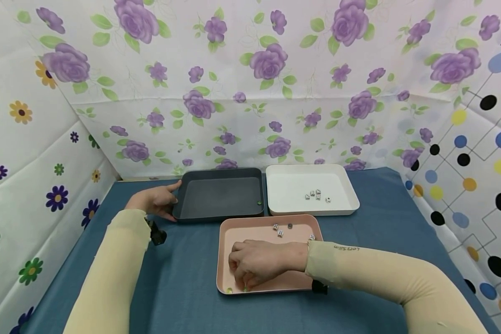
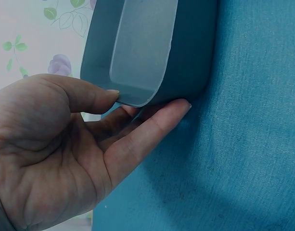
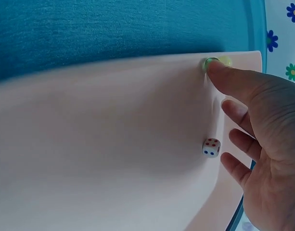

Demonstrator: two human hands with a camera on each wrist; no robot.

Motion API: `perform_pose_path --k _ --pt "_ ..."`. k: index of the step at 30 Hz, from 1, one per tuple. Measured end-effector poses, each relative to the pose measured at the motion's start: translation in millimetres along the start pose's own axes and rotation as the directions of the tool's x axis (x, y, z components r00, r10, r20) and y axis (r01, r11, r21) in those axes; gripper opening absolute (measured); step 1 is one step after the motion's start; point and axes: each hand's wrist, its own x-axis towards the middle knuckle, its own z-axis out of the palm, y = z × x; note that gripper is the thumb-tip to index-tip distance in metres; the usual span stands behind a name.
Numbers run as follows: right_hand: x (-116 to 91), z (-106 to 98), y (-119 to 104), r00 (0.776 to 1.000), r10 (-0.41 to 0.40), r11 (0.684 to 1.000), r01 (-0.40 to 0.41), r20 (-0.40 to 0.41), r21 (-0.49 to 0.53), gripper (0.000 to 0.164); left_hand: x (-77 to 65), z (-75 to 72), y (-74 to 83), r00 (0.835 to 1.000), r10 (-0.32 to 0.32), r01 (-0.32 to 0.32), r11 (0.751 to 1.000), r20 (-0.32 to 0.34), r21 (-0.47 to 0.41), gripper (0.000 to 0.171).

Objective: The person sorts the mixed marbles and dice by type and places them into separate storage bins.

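Note:
My left hand (image 1: 155,200) holds the left side of a dark grey tray (image 1: 221,192). In the left wrist view its thumb rests at the rim and its fingers lie along the outside wall. My right hand (image 1: 260,262) reaches down into the pink tray (image 1: 271,221). There its thumb touches a green glass marble (image 3: 208,61) by the near wall; the index finger is mostly hidden behind the thumb. Just beyond sits a yellowish marble (image 3: 226,60) in the corner. A white die (image 3: 211,147) lies close to the other fingertips.
A white tray (image 1: 309,174) with several dice stands at the back right. One small green marble (image 1: 259,202) lies in the dark tray. In the pink tray's far part are dice (image 1: 280,233) and a dark round piece (image 1: 290,226). Blue cloth (image 1: 183,297) covers the table.

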Motion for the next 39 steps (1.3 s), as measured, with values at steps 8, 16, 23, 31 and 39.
perform_pose_path --k 8,16,23,31,39 --pt "-7.7 -7.9 5.3 0.997 0.016 0.998 -0.02 -0.077 -0.052 0.011 0.4 1.3 -0.2 1.0 0.0 0.0 1.0 -0.003 -0.007 0.077" --pt "-13.1 -11.7 8.6 0.993 0.047 0.999 -0.048 -0.108 -0.011 0.007 -0.8 1.6 -0.2 1.0 0.002 -0.002 1.0 -0.002 -0.007 0.078" --pt "-22.2 -21.4 11.5 0.984 0.113 0.992 -0.104 -0.137 0.067 0.003 0.0 2.0 0.4 1.0 0.0 0.0 1.0 -0.009 -0.001 0.078" --pt "-35.1 -31.0 14.8 0.964 0.208 0.971 -0.184 -0.166 0.153 0.008 -0.4 1.7 0.7 1.0 0.001 -0.001 1.0 -0.004 0.0 0.078" --pt "-43.9 -35.8 18.5 0.936 0.269 0.953 -0.224 -0.228 0.206 0.004 -2.5 2.8 1.8 1.0 0.001 -0.001 1.0 -0.003 0.004 0.078"
